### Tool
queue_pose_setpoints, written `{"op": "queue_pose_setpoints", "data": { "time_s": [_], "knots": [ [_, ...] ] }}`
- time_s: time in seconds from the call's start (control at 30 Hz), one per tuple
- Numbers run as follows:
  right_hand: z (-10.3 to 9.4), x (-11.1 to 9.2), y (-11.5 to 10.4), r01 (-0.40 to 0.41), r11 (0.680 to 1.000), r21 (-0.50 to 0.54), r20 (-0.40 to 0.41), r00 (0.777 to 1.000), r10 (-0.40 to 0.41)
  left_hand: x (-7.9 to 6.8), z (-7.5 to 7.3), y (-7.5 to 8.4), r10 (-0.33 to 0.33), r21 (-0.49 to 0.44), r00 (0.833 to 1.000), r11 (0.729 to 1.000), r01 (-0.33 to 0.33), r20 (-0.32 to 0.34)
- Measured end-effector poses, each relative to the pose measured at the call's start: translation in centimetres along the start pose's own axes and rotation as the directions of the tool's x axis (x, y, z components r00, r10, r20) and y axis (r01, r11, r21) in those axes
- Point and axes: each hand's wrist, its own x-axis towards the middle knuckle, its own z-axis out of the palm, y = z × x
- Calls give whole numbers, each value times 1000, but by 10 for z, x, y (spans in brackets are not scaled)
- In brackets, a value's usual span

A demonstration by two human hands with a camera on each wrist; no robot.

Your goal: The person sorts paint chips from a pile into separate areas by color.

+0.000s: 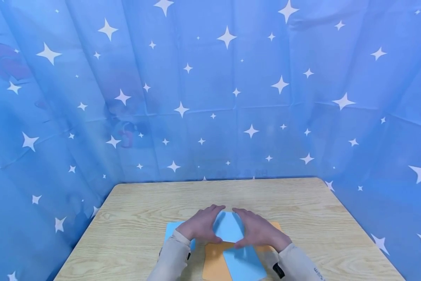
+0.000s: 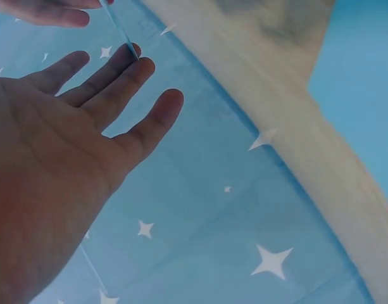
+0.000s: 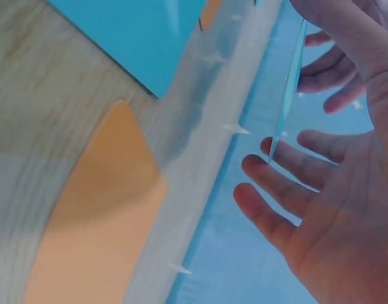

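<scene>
The fingers of my left hand [image 1: 204,224] and right hand [image 1: 259,230] arch wide, facing each other, and hold a blue card [image 1: 229,228] between them: fingertips at its far end, thumbs by its near corners. From the right wrist the card shows edge-on, thin, bridging thumb and fingertips, and apart from the surface [image 1: 133,234]. I cannot tell how hard the fingers press.

Out from there, at nine o'clock, the left blue card [image 1: 172,228] lies partly behind my left hand. At seven is the near orange card [image 1: 214,261], with the near blue card [image 1: 245,265] overlapping it at five. The right orange card [image 1: 277,225] shows past my right hand at three. A starry curtain [image 1: 228,117] stands at twelve.

What worries me is the thin grip. If both hands squeeze inward, the card could bow and spring loose; if one side slackens first, it could tip and fall onto the cards toward six. My left sleeve [image 1: 172,253] is close to the left blue card in view, so a low forearm might drag it askew.
</scene>
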Motion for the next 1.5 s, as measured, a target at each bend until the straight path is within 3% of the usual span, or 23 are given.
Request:
{"op": "queue_pose_setpoints", "data": {
  "time_s": [0.27, 0.7, 1.27, 1.5],
  "knots": [
    [-10, 5, -8, 25, 1000, 5, -28, 999, -24, -3, -11, -4, 7, 25, 998, 1000, -6, -55],
    [-13, 19, -18, 96, 995, 33, -29, 995, -95, -17, -27, -16, -30, -48, 994, 999, 25, -109],
    [7, 42, -40, 100, 994, 50, 23, 995, -101, -50, -35, -47, -62, -152, 991, 987, 44, -119],
    [19, 54, -55, 99, 995, 0, 23, 995, -99, -62, -37, -60, -92, -164, 989, 984, 73, -113]
  ]
}}
